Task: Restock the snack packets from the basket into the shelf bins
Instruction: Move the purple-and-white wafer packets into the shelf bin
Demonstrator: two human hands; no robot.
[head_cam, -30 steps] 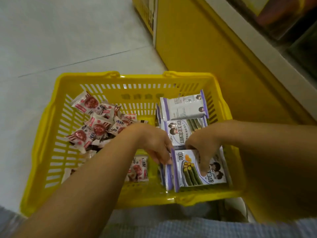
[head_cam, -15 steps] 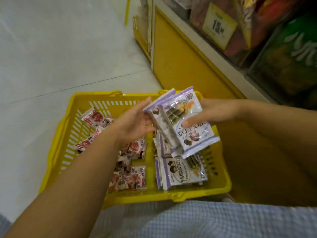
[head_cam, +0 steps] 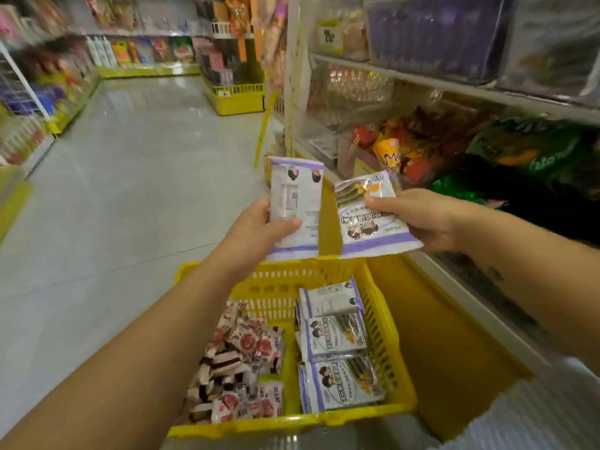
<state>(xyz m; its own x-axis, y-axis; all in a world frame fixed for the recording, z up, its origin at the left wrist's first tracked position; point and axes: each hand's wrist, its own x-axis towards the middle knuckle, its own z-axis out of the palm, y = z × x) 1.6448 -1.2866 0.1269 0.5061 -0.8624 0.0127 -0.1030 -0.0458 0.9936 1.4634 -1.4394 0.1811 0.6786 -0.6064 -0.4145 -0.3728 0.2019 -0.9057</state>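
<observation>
Two packets lifted above the basket

Left hand (head_cam: pixel 259 228) grips a purple-edged packet (head_cam: pixel 297 206), thumb across its lower face. Just right of it, the right hand (head_cam: pixel 418 219) pinches a second packet (head_cam: pixel 373 216). Both hang above the yellow basket (head_cam: pixel 386 323), near the shelf bins (head_cam: pixel 422 147).

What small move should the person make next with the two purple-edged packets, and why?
Probably raise the right hand and its packet toward the shelf bins on the right. The left hand grips the other packet, both are above the basket, and the shelves stand beside the right hand. Which bin matches is too blurred to tell.
</observation>
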